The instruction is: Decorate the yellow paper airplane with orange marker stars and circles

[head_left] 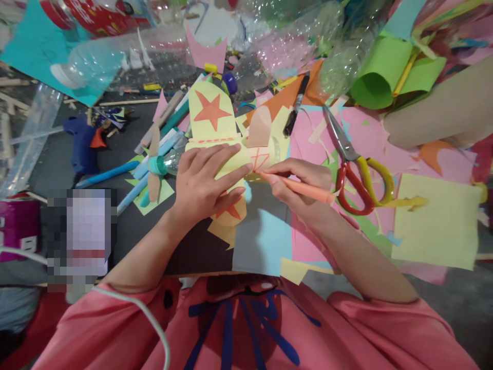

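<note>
A toy plane made from a plastic bottle wrapped in pale yellow paper lies in the middle of the table. Its upper wing carries an orange star, and a paper propeller sits at the green-capped neck. My left hand rests across the body and lower wing, fingers spread, covering part of them. In my right hand is an orange felt-tip pen, its tip against the yellow paper near the tail. Orange lines show there.
Scissors with red and yellow handles lie open at the right, beside yellow paper. Another person's arm reaches in there. A black marker lies behind the plane. At left are a blue glue gun and a blurred phone. Plastic bottles fill the back.
</note>
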Action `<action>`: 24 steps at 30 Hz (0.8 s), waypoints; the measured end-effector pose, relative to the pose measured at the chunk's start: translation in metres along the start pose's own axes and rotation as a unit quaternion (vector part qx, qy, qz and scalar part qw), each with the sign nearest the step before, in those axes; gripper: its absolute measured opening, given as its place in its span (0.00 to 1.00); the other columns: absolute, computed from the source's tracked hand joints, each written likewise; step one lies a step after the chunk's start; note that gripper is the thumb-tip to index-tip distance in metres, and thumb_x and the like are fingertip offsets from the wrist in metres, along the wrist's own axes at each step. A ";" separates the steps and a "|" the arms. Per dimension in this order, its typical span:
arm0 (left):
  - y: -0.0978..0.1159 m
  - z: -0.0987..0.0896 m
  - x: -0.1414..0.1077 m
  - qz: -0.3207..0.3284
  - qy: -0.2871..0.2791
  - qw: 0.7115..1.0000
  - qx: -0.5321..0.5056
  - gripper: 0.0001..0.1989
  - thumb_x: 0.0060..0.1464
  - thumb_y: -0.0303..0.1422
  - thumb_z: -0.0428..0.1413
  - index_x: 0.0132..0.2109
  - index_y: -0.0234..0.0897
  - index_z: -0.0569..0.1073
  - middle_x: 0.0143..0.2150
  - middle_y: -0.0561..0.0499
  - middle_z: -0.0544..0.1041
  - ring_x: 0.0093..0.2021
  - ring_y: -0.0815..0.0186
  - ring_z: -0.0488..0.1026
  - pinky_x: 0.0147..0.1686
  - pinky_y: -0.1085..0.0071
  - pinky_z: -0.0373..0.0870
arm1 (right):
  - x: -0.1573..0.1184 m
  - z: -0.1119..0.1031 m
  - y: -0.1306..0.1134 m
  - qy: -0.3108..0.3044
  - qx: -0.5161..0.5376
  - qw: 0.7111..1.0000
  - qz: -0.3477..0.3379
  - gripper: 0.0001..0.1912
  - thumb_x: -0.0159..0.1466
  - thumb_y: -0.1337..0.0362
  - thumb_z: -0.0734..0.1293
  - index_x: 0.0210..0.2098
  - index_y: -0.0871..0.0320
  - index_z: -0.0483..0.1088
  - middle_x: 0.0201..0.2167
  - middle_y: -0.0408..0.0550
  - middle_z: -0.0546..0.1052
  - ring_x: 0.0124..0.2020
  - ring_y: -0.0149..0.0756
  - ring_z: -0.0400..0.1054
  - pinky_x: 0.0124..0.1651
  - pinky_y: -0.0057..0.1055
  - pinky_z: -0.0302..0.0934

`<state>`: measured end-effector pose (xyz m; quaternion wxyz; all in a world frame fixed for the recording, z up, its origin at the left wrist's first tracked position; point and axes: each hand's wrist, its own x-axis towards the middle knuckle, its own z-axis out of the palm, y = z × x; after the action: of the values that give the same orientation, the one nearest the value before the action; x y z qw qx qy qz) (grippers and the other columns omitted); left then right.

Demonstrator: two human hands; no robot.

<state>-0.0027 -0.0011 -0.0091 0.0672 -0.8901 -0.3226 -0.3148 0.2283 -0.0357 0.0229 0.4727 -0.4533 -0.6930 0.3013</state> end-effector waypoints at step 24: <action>0.002 -0.001 0.002 0.011 0.022 1.000 0.017 0.18 0.73 0.47 0.47 0.61 0.50 0.75 0.61 0.48 0.81 0.59 0.60 0.77 0.56 0.61 0.67 | 0.008 -0.005 0.009 0.068 -0.011 0.998 0.004 0.06 0.69 0.64 0.72 0.43 0.50 0.83 0.38 0.45 0.87 0.34 0.35 0.81 0.38 0.31 0.77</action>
<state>-0.0008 -0.0018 -0.0073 0.0924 -0.8852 -0.3166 -0.3280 0.2346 -0.0247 0.0202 0.5127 -0.4807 -0.6609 0.2634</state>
